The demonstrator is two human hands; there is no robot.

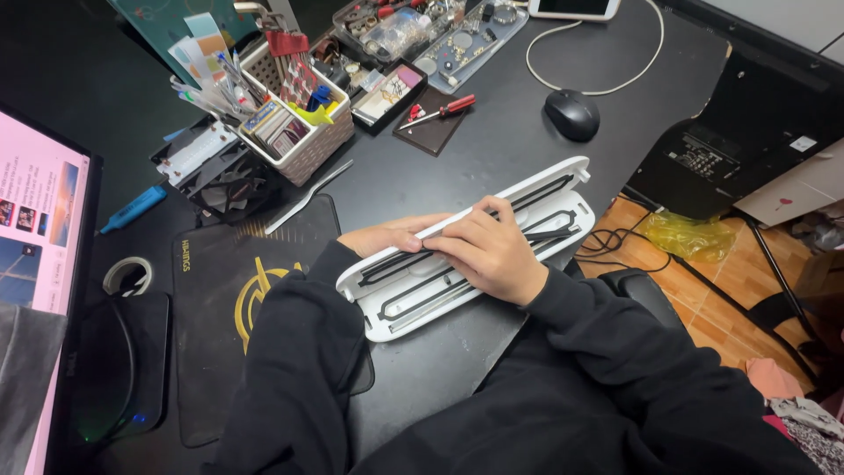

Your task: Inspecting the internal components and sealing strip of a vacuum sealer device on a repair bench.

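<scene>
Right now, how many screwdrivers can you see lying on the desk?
1. A red-handled screwdriver lies on a dark mat behind the white case that both hands hold. More may be hidden in the white basket.

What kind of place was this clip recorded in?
Probably a home hobby or repair desk. A black desk holds a computer mouse, a red-handled screwdriver, clear trays of small parts and a lit screen.
</scene>
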